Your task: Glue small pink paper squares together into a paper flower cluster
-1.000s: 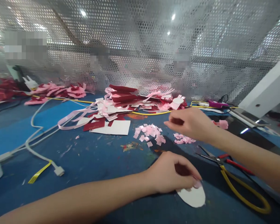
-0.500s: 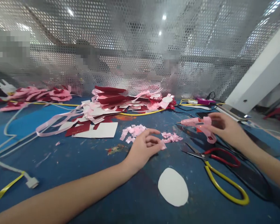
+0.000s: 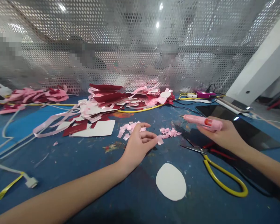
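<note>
Pinching a small square of glossy pink paper (image 3: 160, 140) between thumb and fingertips of the left hand (image 3: 137, 141), with the other fingers loosely curled. Gripping a pink plastic glue gun (image 3: 205, 123) in the right hand (image 3: 226, 132), closed firmly around it, with the nozzle aimed left and well apart from the square; cannot tell whether squeezing the trigger. Working just beside a loose pile of glossy pink paper squares (image 3: 124, 129) on the left and a smaller heap of crumpled pink paper bits (image 3: 170, 133) on the right. Leaving untouched, at the near side, a flat white paper oval (image 3: 171, 182). Seems to be readying one square for glue. Probably calls next for bringing nozzle and square together, dabbing sparingly, and keeping fingertips clear of a likely hot tip.
</note>
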{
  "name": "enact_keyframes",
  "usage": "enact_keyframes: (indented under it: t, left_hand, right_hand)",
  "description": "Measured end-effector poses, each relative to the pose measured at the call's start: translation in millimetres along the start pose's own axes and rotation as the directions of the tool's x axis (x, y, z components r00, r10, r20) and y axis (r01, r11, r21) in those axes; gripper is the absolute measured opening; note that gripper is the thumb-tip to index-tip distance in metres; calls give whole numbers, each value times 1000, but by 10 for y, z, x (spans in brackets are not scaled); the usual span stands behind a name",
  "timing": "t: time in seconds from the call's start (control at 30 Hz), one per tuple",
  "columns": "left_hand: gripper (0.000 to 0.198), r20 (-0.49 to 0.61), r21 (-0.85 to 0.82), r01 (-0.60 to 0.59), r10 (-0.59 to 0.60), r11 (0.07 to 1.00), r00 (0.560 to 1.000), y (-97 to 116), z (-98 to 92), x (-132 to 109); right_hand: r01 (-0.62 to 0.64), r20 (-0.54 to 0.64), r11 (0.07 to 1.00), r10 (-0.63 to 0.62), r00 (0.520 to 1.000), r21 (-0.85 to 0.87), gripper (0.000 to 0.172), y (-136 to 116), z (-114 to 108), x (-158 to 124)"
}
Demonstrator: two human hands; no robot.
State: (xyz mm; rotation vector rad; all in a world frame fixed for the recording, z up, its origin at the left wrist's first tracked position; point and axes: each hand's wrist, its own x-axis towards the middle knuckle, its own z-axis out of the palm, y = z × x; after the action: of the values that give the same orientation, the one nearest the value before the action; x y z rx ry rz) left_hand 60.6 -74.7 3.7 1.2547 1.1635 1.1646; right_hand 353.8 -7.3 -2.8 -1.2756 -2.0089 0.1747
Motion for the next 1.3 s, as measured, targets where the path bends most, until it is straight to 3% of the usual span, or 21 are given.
enact_keyframes:
  t: [0.1,0.2,0.27,0.37,0.67,1.3]
  left_hand:
    - [43,7,2,4,-4,1000,1000,20,16,-9]
    - [43,2,5,1,-1,1000,1000,36,33,-15]
    - [43,-1,10,-10,10,1000,1000,40,40,-18]
    - [43,-5,39,-30,31,999,1000,38,43,-24]
    - [43,20,67,-71,70,995,997,19,48,-25]
    - [42,52,65,-87,84,994,995,30,47,-30]
  right_hand:
    - [344,-74,939,-343,936,6,15,-197,-29,-136]
    - [615,-64,788,-615,786,-29,23,-384,-33,-251]
    - [711,-42,700,-714,699,-73,20,-453,-8,-308]
    - [767,12,626,-774,633,-142,20,-480,42,-364]
    - [718,102,651,-719,687,-246,21,-537,44,-403]
    - [727,138,622,-725,675,-291,23,-547,50,-371]
